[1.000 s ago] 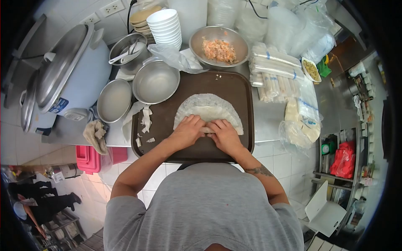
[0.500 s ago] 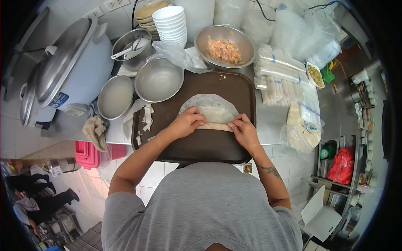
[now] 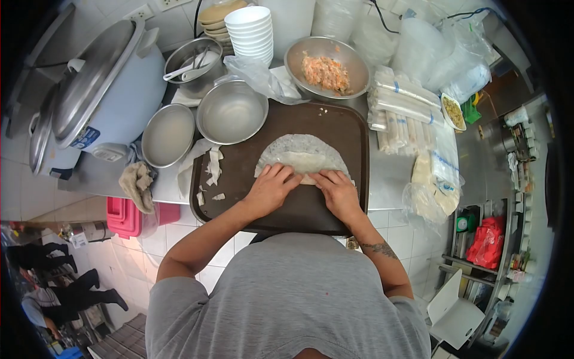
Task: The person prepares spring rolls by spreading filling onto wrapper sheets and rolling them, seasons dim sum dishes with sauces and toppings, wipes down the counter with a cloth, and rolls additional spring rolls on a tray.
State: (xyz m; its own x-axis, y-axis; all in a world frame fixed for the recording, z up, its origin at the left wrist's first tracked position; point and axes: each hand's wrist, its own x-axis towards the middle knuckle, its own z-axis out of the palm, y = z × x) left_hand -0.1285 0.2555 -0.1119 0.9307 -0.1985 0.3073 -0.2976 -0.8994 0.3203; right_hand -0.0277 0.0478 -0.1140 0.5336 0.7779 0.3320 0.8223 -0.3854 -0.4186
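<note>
A thin, pale spring roll wrapper [image 3: 299, 145] lies on the brown tray [image 3: 297, 216], its far edge rounded and its near edge folded over into a roll. My left hand [image 3: 272, 190] grips the roll's left part with bent fingers on top. From the right, my right hand [image 3: 339, 192] holds the same roll, its fingertips close to those of my left. Most of the rolled edge is hidden under my fingers. Torn pale wrapper scraps [image 3: 213, 166] lie at the tray's left side.
Behind the tray stands a metal bowl of orange-and-white filling [image 3: 326, 73]. Two metal bowls, a shallow one [image 3: 168, 136] and a deeper one [image 3: 232, 113], sit left. Bagged rolls [image 3: 400, 113] are stacked right, near a small dish [image 3: 452, 113]. A large cooker [image 3: 122, 90] fills the far left.
Both hands have moved inward along the roll, toward each other, and now cover more of it. The whole view has shifted slightly.
</note>
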